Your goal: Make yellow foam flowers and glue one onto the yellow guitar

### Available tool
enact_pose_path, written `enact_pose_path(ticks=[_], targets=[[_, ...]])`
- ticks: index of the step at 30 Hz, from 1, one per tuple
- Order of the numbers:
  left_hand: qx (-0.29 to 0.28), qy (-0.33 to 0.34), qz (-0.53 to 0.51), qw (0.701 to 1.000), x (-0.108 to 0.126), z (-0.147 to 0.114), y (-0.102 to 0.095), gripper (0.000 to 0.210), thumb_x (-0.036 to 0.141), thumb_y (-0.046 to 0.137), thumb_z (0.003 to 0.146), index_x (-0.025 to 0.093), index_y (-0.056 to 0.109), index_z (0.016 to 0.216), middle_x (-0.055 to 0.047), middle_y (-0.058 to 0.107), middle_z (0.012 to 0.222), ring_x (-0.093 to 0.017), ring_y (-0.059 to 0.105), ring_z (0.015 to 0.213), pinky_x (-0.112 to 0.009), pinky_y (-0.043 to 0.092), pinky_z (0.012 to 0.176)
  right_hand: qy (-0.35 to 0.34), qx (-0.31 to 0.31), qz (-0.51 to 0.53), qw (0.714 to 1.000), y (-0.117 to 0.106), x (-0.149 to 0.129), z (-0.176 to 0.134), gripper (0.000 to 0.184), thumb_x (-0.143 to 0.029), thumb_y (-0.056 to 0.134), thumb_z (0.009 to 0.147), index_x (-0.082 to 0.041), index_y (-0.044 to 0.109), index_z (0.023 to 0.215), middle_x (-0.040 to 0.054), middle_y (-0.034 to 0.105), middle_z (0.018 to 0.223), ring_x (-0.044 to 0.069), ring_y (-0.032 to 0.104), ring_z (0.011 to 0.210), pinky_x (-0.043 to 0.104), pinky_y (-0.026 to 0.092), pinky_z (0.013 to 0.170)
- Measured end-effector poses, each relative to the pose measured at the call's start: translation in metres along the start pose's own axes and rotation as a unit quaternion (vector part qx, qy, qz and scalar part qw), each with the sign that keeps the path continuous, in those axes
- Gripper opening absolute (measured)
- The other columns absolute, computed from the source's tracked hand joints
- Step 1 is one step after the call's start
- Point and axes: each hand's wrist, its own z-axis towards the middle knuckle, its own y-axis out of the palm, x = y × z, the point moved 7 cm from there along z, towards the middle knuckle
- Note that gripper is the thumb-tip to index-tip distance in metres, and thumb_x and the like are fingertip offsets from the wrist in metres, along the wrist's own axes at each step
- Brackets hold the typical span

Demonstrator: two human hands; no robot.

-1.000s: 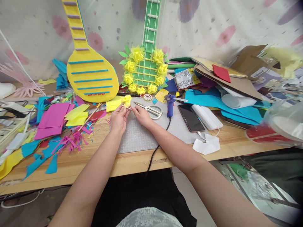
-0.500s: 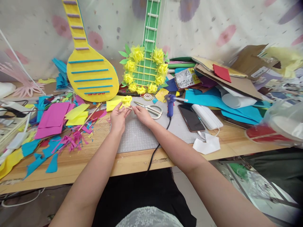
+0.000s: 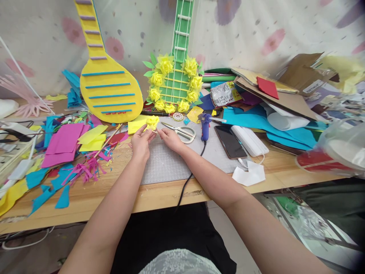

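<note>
My left hand (image 3: 140,144) and my right hand (image 3: 170,139) meet fingertip to fingertip above the cutting mat (image 3: 159,163). A thin, pale yellowish strip (image 3: 155,132) is pinched between them, mostly covered by the fingers; whether it is paper or a stick is hard to see. Just beyond the fingertips lies a yellow paper flower (image 3: 153,121), beside yellow paper sheets (image 3: 135,126). Scissors (image 3: 186,134) rest to the right of my right hand, and farther right a blue glue gun (image 3: 205,127) stands with its cord running to the table's front edge.
At the back lean a yellow cardboard lute (image 3: 111,91) and a green one (image 3: 176,82) ringed with yellow flowers. Paper scraps (image 3: 64,144) cover the left side. A phone (image 3: 230,142), white power bank (image 3: 249,140) and piled cardboard (image 3: 285,99) occupy the right.
My left hand has shifted slightly left and toward me. My right hand has edged a little left, and less of the thin strip shows between the fingers.
</note>
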Motion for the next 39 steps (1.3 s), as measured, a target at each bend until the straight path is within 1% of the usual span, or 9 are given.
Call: enact_pose_path(ticks=[3,8,11,14,18,24,29,35,39], targets=[[0.014,-0.009,-0.006,1.0,0.0,0.001,-0.002,0.023,0.0,0.062,0.07,0.015,0.061,0.088,0.001,0.066,0.068,-0.008,0.064,0.062,-0.026,0.052,0.08,-0.011,-0.019,-0.014,1.0,0.003,0.0,-0.001,0.039,-0.044,0.04,0.09,-0.019,0.043,0.059,-0.0042,0.043,0.054,0.01,0.039,0.055,0.024,0.027,0.057],[0.022,0.0,-0.02,1.0,-0.001,0.004,-0.003,0.021,-0.001,0.063,0.068,0.014,0.057,0.081,0.001,0.065,0.067,-0.008,0.064,0.062,-0.023,0.052,0.074,-0.035,-0.042,-0.023,0.998,0.006,-0.004,-0.002,0.041,-0.043,0.033,0.092,-0.018,0.047,0.062,-0.0029,0.047,0.058,0.011,0.042,0.059,0.024,0.029,0.06],[0.042,0.012,-0.024,0.999,0.0,0.007,-0.007,0.023,-0.001,0.065,0.067,0.014,0.053,0.079,0.002,0.063,0.063,-0.008,0.063,0.057,-0.024,0.052,0.072,-0.029,-0.036,-0.007,0.999,0.004,-0.006,-0.005,0.032,-0.042,0.038,0.09,-0.019,0.05,0.072,-0.0035,0.048,0.062,0.011,0.044,0.062,0.024,0.03,0.061],[0.056,0.015,-0.026,0.998,0.001,0.008,-0.01,0.025,0.0,0.066,0.067,0.016,0.05,0.078,0.003,0.062,0.06,-0.008,0.061,0.055,-0.024,0.052,0.071,-0.018,-0.037,0.029,0.999,0.005,-0.007,-0.007,0.021,-0.04,0.046,0.086,-0.02,0.046,0.082,-0.0065,0.045,0.06,0.01,0.042,0.058,0.023,0.031,0.059],[0.046,0.019,-0.026,0.998,0.003,0.009,-0.01,0.027,0.001,0.065,0.068,0.016,0.051,0.085,0.003,0.062,0.064,-0.007,0.061,0.056,-0.023,0.052,0.07,-0.057,-0.021,0.055,0.997,0.005,-0.013,-0.009,0.015,-0.034,0.047,0.084,-0.02,0.043,0.078,-0.0058,0.047,0.065,0.01,0.042,0.061,0.023,0.033,0.061],[0.058,0.054,-0.002,0.997,0.006,0.006,-0.011,0.037,0.0,0.064,0.068,0.018,0.045,0.094,0.003,0.062,0.069,-0.009,0.062,0.056,-0.025,0.053,0.066,-0.083,0.012,0.032,0.996,0.001,-0.013,-0.01,0.016,-0.035,0.049,0.082,-0.02,0.045,0.077,-0.0037,0.05,0.07,0.011,0.043,0.064,0.023,0.033,0.063],[0.065,0.078,-0.002,0.995,0.008,0.005,-0.013,0.043,-0.001,0.065,0.066,0.02,0.039,0.093,0.004,0.06,0.07,-0.01,0.064,0.06,-0.029,0.054,0.07,-0.097,0.015,0.043,0.994,0.001,-0.01,-0.008,0.017,-0.036,0.05,0.082,-0.02,0.048,0.077,-0.0039,0.05,0.067,0.011,0.043,0.063,0.023,0.033,0.063],[0.064,0.06,-0.002,0.996,0.004,0.009,-0.015,0.041,0.0,0.066,0.065,0.018,0.045,0.095,0.002,0.061,0.072,-0.011,0.065,0.067,-0.03,0.053,0.079,-0.086,0.024,0.065,0.994,-0.002,-0.007,-0.005,0.018,-0.036,0.052,0.08,-0.019,0.051,0.074,-0.0047,0.049,0.063,0.01,0.042,0.06,0.023,0.033,0.062],[0.052,0.027,-0.018,0.998,0.002,0.009,-0.012,0.035,-0.003,0.062,0.069,0.017,0.048,0.095,0.002,0.061,0.067,-0.01,0.064,0.065,-0.029,0.052,0.08,-0.075,0.024,0.064,0.995,-0.003,-0.006,-0.004,0.019,-0.036,0.053,0.08,-0.018,0.054,0.073,-0.005,0.048,0.061,0.009,0.041,0.059,0.023,0.032,0.061]])
